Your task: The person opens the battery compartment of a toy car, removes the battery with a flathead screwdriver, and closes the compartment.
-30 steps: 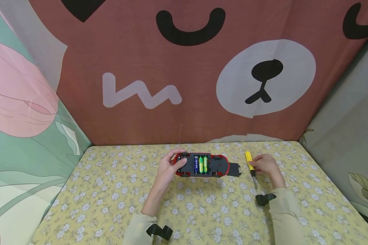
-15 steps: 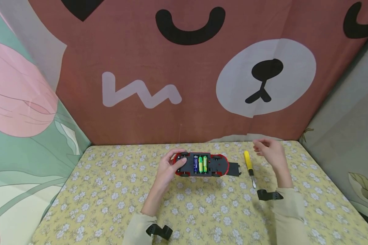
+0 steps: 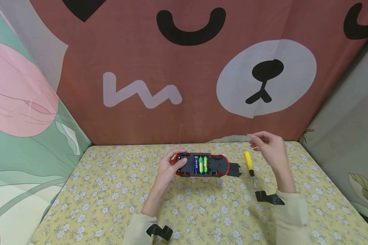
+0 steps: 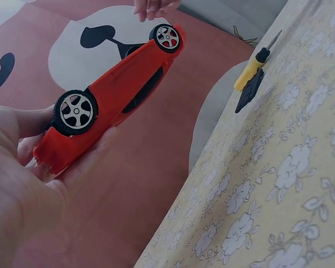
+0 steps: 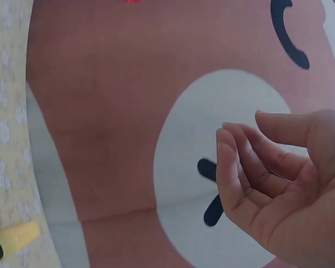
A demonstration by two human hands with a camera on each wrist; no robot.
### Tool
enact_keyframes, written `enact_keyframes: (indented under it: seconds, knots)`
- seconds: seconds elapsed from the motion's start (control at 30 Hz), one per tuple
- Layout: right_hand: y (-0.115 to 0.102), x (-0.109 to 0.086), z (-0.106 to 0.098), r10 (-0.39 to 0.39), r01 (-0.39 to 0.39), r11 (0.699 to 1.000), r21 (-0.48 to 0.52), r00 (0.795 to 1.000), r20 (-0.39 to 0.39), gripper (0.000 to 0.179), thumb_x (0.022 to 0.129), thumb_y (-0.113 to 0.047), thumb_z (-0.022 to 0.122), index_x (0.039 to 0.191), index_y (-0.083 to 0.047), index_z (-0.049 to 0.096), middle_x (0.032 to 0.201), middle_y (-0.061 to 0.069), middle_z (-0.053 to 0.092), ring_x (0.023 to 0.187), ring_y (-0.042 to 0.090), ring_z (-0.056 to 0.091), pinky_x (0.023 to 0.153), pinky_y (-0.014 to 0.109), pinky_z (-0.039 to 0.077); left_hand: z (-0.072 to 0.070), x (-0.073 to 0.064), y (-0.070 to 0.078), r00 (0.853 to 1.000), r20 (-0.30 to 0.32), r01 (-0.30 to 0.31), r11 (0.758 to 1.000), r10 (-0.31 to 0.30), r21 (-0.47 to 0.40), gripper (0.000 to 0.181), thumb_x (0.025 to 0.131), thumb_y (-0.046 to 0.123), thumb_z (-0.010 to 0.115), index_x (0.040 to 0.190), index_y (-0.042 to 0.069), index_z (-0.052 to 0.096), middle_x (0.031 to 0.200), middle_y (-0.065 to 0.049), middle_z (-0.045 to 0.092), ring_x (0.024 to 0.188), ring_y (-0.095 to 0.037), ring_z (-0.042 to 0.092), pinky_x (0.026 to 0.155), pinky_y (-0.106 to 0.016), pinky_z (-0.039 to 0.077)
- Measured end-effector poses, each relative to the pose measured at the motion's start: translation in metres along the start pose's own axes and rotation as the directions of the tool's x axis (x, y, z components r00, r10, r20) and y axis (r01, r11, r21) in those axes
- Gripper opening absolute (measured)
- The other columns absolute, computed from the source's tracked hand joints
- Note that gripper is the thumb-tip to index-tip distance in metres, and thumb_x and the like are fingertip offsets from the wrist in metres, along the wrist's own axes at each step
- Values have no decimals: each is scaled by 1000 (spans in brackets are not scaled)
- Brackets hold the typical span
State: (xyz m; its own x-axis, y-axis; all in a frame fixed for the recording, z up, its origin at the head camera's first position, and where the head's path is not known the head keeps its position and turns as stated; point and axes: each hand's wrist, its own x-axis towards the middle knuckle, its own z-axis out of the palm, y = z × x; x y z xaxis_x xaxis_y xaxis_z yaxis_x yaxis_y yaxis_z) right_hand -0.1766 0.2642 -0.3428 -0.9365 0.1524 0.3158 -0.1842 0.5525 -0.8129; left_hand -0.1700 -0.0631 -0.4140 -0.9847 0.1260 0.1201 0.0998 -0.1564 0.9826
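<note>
Plain pale-beige sleeves (image 3: 291, 219); angular black wrist cameras (image 3: 164, 232), one each side.

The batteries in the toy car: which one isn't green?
The dark blue battery, at the end of the row nearest the left hand. The other two, side by side, are green batteries.

Beneath the grip spreads a yellow floral tablecloth (image 3: 104, 204). Beyond the grip hangs a reddish-brown backdrop (image 3: 199, 117) printed with a cartoon bear muzzle (image 3: 233, 85); left, a green drape (image 3: 21, 149) with a pink flower (image 3: 18, 88); right, a grey drape (image 3: 349, 136).
</note>
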Motion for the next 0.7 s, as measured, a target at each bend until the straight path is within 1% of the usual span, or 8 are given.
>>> enact_keyframes:
  seconds: [0.1,0.2,0.3,0.4,0.53,0.6,0.7]
  knots:
    - [-7,-2,4,-25,25,1000,-4,1000,1,34,105,-27,64,113,5,72,98,24,72,78,10,68,68,16,56,0,0,0,1000,0,2,1000,-2,-3,39,96,6,70,133,-4,62,132,-20,58,104,-27,68,79,-33,61]
    - [-11,-4,9,-51,51,999,3,999,10,31,105,-24,64,112,6,72,96,23,71,76,8,67,69,18,57,0,0,0,1000,0,2,1000,-2,-4,39,96,5,70,133,-5,62,132,-20,58,104,-27,68,78,-33,61]
    - [-14,-6,14,-72,72,997,13,997,18,29,104,-21,65,110,6,72,93,22,71,75,7,66,69,20,58,0,0,0,1000,-2,1,1000,-1,-4,37,96,5,70,132,-4,63,132,-20,58,103,-27,68,78,-33,61]
    - [-18,-8,19,-88,87,996,9,996,26,26,103,-20,67,107,5,73,92,20,72,74,9,67,67,19,57,0,0,0,1000,-5,1,1000,-1,-7,35,96,4,70,130,-2,64,132,-20,58,103,-26,68,78,-33,61]
    - [-23,-10,27,-118,118,993,-3,992,50,22,102,-17,68,105,4,74,89,18,73,74,11,68,66,18,56,1,0,0,1000,-6,0,1000,0,-12,34,96,4,70,130,-1,65,132,-20,58,103,-26,68,78,-33,61]
    - [-25,-11,31,-130,130,992,-2,989,65,20,102,-15,69,105,4,74,89,17,73,73,9,67,66,19,57,1,0,0,1000,-4,-1,1000,1,-11,35,96,4,70,131,-2,64,132,-20,58,103,-27,68,78,-33,61]
    - [-29,-14,37,-141,142,990,1,986,86,18,101,-14,69,104,2,75,87,14,73,73,9,67,66,21,57,0,0,-1,1000,-2,-1,1000,1,-11,36,96,5,70,132,-3,63,132,-20,58,104,-27,68,79,-33,61]
